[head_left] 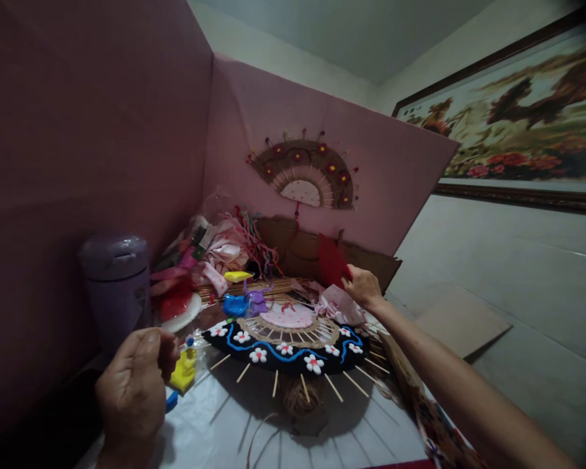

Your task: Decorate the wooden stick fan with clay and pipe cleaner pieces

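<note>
My right hand [364,286] reaches toward the back of the table, its fingers closed on the edge of a flat red sheet [332,259]; I cannot tell if it is paper or felt. My left hand [139,384] is raised at the left with curled fingers, and anything inside them is hidden. Between the hands lies a handmade fan [293,355] with a black band, white flowers, blue wavy lines and thin sticks poking out. A small blue ball [190,341] is near my left fingertips. Just behind them sits a yellow packet [183,371] of what looks like clay.
A lilac canister [117,286] stands at the left. Behind the fan are blue clay [235,305], a purple packet [256,303] and crumpled pink cloth [224,251]. Another finished-looking fan [303,156] hangs on the pink board. A twine ball [303,394] lies beneath the front fan.
</note>
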Available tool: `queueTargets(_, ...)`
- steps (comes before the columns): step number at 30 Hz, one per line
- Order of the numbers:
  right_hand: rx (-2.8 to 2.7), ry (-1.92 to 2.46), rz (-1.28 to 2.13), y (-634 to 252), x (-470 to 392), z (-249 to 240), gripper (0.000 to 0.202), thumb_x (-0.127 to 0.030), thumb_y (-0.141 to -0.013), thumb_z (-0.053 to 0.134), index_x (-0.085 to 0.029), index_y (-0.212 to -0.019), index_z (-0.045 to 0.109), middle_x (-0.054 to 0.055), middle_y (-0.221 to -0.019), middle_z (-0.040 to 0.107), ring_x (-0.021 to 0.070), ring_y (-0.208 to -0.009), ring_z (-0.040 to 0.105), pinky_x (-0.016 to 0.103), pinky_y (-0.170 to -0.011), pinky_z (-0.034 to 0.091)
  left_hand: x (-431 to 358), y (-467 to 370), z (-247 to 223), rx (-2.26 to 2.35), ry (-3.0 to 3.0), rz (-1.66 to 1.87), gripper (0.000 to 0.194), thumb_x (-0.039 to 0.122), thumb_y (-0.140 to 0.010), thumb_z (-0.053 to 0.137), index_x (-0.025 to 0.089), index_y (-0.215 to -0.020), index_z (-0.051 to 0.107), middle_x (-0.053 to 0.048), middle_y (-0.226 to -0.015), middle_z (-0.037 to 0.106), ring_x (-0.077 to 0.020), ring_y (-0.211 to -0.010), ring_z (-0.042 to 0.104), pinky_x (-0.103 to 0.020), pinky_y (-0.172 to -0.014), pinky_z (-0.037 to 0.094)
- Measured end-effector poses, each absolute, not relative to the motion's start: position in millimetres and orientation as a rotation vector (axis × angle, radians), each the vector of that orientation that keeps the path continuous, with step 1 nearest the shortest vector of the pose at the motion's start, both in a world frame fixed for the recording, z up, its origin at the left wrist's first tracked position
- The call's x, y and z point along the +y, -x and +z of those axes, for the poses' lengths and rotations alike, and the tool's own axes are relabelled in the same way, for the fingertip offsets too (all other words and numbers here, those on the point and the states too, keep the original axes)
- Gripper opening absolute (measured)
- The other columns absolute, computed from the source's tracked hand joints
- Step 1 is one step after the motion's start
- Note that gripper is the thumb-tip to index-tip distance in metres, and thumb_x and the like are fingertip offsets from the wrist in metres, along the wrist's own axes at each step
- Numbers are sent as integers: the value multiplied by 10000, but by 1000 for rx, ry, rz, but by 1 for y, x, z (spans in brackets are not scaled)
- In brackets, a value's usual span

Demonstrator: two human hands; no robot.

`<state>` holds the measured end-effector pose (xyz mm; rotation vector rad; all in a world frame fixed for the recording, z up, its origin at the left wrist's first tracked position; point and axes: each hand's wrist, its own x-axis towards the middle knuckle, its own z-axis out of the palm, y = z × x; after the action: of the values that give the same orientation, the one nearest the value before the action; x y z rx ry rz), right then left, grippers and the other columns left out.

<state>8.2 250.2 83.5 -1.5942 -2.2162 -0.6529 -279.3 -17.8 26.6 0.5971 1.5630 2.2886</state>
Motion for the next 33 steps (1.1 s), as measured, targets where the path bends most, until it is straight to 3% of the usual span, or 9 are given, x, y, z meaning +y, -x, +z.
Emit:
queueTargets(10, -2353, 1458, -637, 2, 235, 80, 252, -232, -837, 445, -217, -1039, 595, 41, -1027, 657, 173, -897, 611, 225, -694, 395, -13, 281, 21, 1578, -621, 2325, 254, 410, -715, 581, 177, -616, 578, 41, -492, 507, -70, -453, 449, -126, -376, 354)
queueTargets(15, -2252, 1680, -657, 16, 238, 83, 293, -252, -848, 410, -153, -978, 652, 140, -951, 680, 246, -838, 650, 296, -678, 434, -14, 281, 21, 1618, -631, 2302, 272, 421, -720, 576, 177, -600, 574, 42, -495, 500, -61, -459, 446, -108, -401, 372)
queueTargets(20, -2173, 1903, -614, 22, 244, 95, 265, -236, -784, 493, -116, -863, 716, 196, -857, 696, 280, -824, 669, 320, -675, 459, -13, 280, 21, 1588, -618, 2290, 274, 434, -720, 591, 183, -612, 571, 44, -515, 504, -64, -464, 449, -111, -394, 368)
queueTargets(33, -2110, 2009, -529, 31, 234, 104, 400, -445, -818, 477, -141, -932, 711, 180, -930, 697, 264, -872, 662, 283, -661, 460, -14, 282, 17, 1583, -688, 2303, 283, 431, -744, 581, 183, -609, 584, 38, -489, 501, -74, -449, 432, -135, -375, 344)
